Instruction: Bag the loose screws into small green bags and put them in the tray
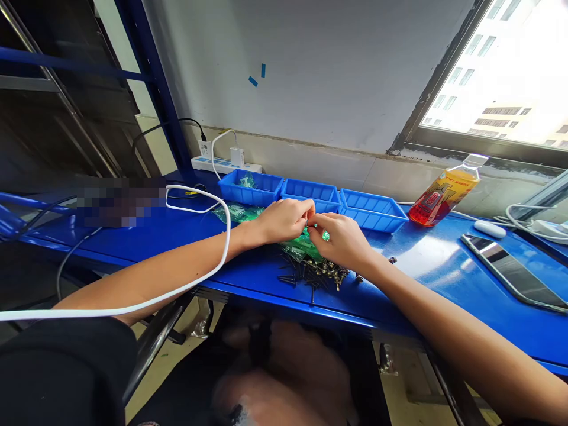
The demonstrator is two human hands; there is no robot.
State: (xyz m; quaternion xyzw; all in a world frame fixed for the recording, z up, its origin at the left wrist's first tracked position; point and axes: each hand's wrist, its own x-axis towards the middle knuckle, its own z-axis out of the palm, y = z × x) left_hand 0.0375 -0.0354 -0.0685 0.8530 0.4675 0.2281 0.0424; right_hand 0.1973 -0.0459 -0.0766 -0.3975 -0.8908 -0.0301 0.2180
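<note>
My left hand (287, 220) and my right hand (339, 239) meet fingertip to fingertip above the table. Both are closed in a pinch, and whatever lies between the fingers is too small and hidden to name. Right below them are green plastic bags (298, 247), partly covered by my hands. In front of the bags a loose pile of dark screws and brass-coloured fasteners (327, 272) spreads toward the table's front edge. A few single pieces lie apart from it, near my right wrist.
Behind my hands stand three blue bins: left (251, 192), middle (310, 192) and right (375, 213). The left one contains a small green bag. A drink bottle (444, 192), a phone (515, 272) and a power strip (226, 165) are farther out. A white cable (228, 231) crosses over my left arm.
</note>
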